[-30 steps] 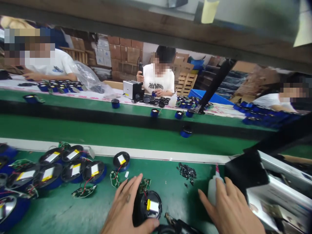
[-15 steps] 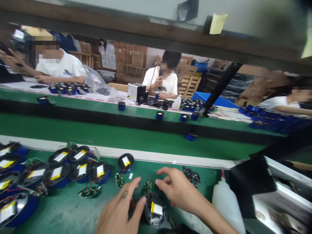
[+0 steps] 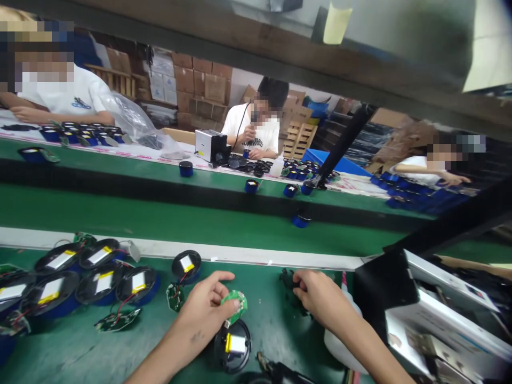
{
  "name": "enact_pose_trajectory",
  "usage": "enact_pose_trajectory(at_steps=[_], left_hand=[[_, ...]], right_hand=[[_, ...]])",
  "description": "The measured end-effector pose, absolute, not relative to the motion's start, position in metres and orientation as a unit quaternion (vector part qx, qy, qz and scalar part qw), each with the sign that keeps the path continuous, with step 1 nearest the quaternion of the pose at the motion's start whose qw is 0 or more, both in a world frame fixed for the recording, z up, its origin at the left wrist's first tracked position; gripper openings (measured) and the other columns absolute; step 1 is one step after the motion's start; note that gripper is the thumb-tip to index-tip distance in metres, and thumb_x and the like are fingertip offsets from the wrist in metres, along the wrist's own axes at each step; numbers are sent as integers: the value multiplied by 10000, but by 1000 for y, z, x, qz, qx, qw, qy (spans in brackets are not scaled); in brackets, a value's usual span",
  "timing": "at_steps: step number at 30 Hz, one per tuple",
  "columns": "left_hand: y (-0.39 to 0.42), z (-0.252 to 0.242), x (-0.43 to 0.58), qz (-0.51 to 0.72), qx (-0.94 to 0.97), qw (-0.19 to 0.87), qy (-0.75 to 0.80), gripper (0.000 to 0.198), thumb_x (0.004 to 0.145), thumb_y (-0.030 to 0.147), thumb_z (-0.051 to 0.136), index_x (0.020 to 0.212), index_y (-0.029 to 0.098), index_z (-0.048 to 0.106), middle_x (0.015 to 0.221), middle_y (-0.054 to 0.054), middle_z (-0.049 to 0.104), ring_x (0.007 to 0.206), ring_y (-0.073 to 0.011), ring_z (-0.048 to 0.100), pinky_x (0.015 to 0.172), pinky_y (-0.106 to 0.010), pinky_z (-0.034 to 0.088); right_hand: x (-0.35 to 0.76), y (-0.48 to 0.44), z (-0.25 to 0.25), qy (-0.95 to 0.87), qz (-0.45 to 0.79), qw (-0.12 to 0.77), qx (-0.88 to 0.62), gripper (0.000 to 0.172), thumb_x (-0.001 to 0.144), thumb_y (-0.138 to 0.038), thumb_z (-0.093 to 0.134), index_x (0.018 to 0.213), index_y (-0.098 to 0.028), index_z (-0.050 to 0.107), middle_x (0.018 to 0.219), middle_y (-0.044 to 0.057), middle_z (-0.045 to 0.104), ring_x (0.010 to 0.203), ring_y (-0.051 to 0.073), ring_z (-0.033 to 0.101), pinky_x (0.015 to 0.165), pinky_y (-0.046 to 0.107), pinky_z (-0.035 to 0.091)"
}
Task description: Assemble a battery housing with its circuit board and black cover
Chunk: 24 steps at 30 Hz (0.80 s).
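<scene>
My left hand (image 3: 210,301) pinches a green circuit board (image 3: 239,305) between thumb and fingers, tilted up over a round black housing (image 3: 227,362). A silver battery with a yellow end (image 3: 237,344) lies inside that housing. Over to the right, my right hand (image 3: 320,290) has its fingertips pressed together at a pile of small black parts (image 3: 286,278). Whatever sits between those fingertips is too small or hidden to make out. Behind my right forearm a white squeeze bottle (image 3: 334,346) is partly covered.
Several blue-sided round housings (image 3: 100,285) with batteries and wired boards crowd the left. A black tool (image 3: 286,370) lies at the front edge. At right stands a white-and-black box-like unit (image 3: 440,304). Across the green belt (image 3: 120,210), several people work at another bench.
My left hand has taken hold of the circuit board and raised it. My right hand has moved from beside the housing to the black parts. The view has shifted to the right.
</scene>
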<state>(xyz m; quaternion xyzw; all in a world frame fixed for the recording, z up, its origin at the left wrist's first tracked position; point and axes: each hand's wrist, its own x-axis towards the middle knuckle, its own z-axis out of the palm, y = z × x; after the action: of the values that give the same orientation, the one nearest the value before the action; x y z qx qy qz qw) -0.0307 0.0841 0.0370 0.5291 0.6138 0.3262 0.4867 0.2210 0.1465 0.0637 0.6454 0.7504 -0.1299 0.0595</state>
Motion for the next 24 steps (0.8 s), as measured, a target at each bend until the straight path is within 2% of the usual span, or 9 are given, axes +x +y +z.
enact_pose_trajectory(at_steps=[2, 4, 7, 11, 15, 18, 21, 24], left_hand=[[79, 39, -33, 354, 507, 521, 589, 467, 749, 442, 594, 1129, 172, 623, 907, -44, 671, 819, -196, 679, 742, -316, 531], [74, 45, -35, 363, 504, 541, 566, 326, 763, 415, 629, 988, 186, 683, 921, -49, 714, 878, -201, 687, 810, -321, 522], [66, 53, -35, 382, 505, 540, 554, 187, 793, 382, 643, 846, 211, 696, 863, -20, 724, 853, -196, 676, 804, -319, 501], [58, 55, -33, 422, 498, 528, 543, 166, 845, 385, 608, 865, 227, 658, 920, -21, 744, 898, -207, 685, 836, -334, 499], [51, 56, -33, 424, 485, 530, 551, 208, 903, 453, 536, 876, 246, 535, 1022, -29, 763, 955, -205, 701, 890, -347, 482], [47, 63, -35, 409, 501, 496, 579, 231, 910, 483, 509, 875, 255, 512, 1068, -39, 758, 1033, -222, 694, 956, -381, 450], [46, 68, -37, 396, 510, 489, 587, 212, 900, 469, 496, 871, 259, 503, 1074, -43, 755, 1030, -223, 692, 972, -404, 442], [43, 68, -38, 385, 511, 500, 584, 219, 910, 485, 455, 884, 268, 468, 1122, -54, 743, 1042, -233, 680, 983, -457, 432]], right_hand=[[223, 143, 64, 755, -122, 64, 641, 201, 877, -127, 528, 988, -174, 689, 963, 114, 754, 935, 300, 716, 731, 328, 422], [225, 140, 63, 761, -111, 71, 635, 208, 879, -138, 510, 1000, -174, 675, 982, 122, 747, 910, 320, 722, 702, 337, 407], [227, 137, 62, 777, -94, 79, 618, 236, 898, -159, 493, 1067, -200, 652, 1039, 112, 728, 893, 321, 723, 667, 333, 379], [226, 138, 60, 793, -78, 84, 598, 191, 921, -173, 477, 978, -209, 656, 993, 92, 724, 853, 300, 722, 639, 321, 354], [225, 137, 60, 800, -77, 70, 591, 205, 931, -175, 456, 902, -210, 656, 946, 87, 722, 819, 291, 714, 645, 329, 367], [227, 134, 63, 798, -97, 35, 594, 261, 960, -213, 406, 928, -213, 665, 963, 101, 723, 849, 307, 710, 692, 358, 415], [230, 135, 67, 790, -142, -21, 596, 302, 956, -224, 368, 1016, -213, 663, 1040, 113, 729, 952, 314, 699, 801, 405, 459], [229, 134, 70, 768, -211, -69, 601, 298, 928, -239, 380, 1004, -191, 664, 910, 107, 745, 864, 288, 708, 793, 414, 499]])
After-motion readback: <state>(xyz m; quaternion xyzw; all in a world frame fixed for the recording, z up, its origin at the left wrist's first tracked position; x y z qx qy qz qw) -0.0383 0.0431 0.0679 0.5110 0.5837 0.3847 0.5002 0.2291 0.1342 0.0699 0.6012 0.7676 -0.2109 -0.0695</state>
